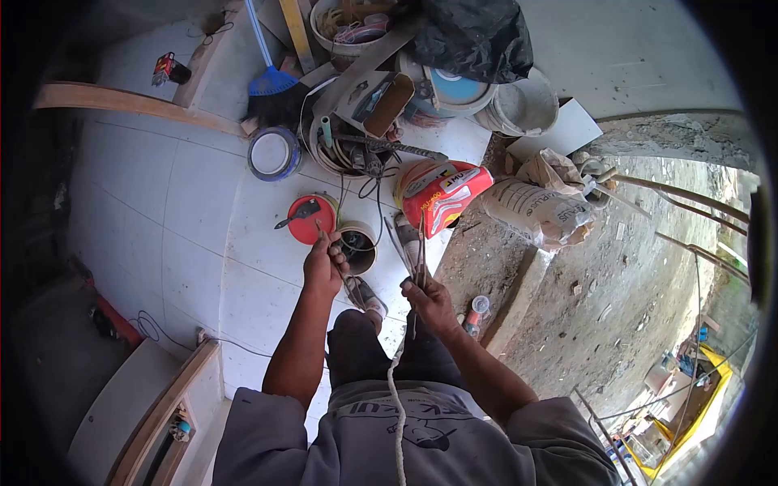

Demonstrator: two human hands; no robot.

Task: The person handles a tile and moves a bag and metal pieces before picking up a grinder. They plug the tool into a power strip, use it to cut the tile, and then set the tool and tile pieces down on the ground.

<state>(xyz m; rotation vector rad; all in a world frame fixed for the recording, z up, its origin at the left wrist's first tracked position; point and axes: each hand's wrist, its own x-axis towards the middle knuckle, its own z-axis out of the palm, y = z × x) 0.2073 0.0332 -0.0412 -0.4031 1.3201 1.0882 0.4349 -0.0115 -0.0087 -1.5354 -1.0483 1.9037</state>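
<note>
My left hand (327, 263) is closed with the fingertips together, a short thin piece poking up from it; its kind I cannot make out. It is over the floor beside a red round lid (301, 231) with a dark putty knife (300, 213) lying on it. Right of that hand stands an open bucket (357, 245) with a dark inside. My right hand (433, 306) grips several long thin sticks (412, 257), which point forward and fan apart at the tips. Ahead of them is a red printed bag (446, 194).
Buckets (519, 105), a black plastic bag (474, 40) and a blue broom (273, 81) stand at the back. A blue-rimmed tub (275, 152) sits on the white tiles. To the right, a paper sack (531, 215) and a ledge (519, 292) border rough ground. A cord (395, 397) hangs before my shirt.
</note>
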